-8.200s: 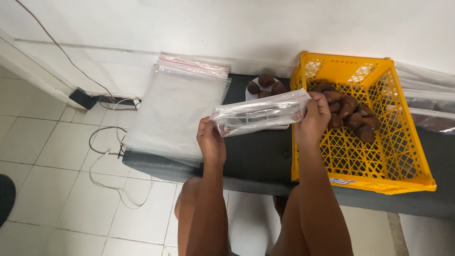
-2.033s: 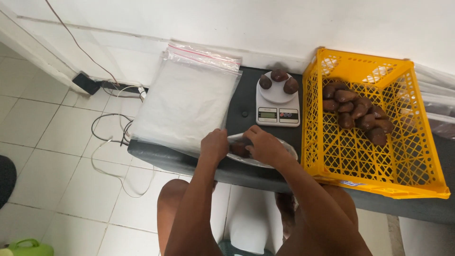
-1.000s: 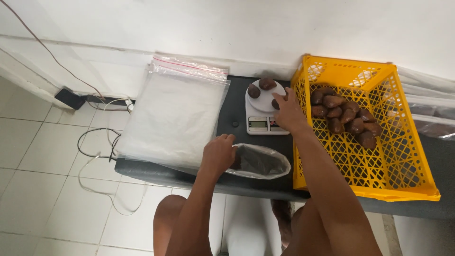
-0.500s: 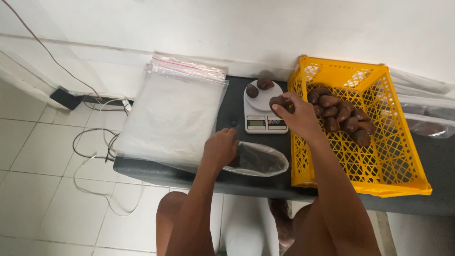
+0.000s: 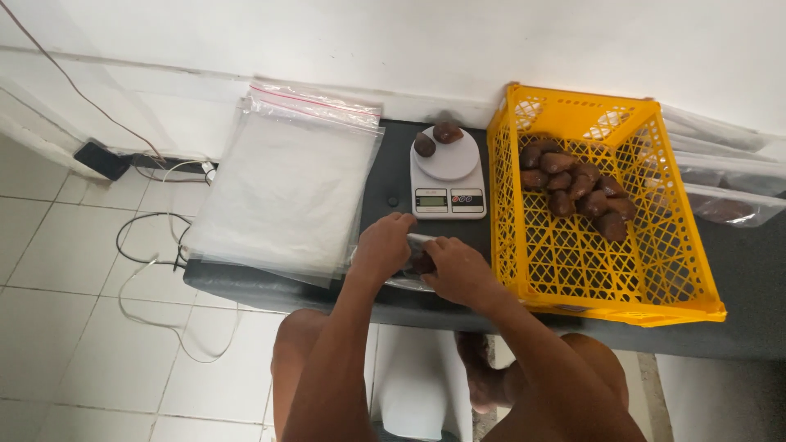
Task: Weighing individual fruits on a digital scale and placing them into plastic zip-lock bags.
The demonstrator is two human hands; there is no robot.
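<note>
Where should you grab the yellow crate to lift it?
By the long side rims of the yellow crate, one hand each side. It sits flat, open-topped, with brown fruits piled at the far end, so that end would likely feel heavier.

I am watching through one camera only, worn on the head and looking steeply down over the forearms onto the bench (image 5: 385,176). It is facing the white wall (image 5: 458,41), sitting fairly near, taking in the bag stack (image 5: 286,188), scale (image 5: 447,176), crate (image 5: 589,205) and floor tiles (image 5: 57,327) at left. No second view is sharing this scene.
</note>
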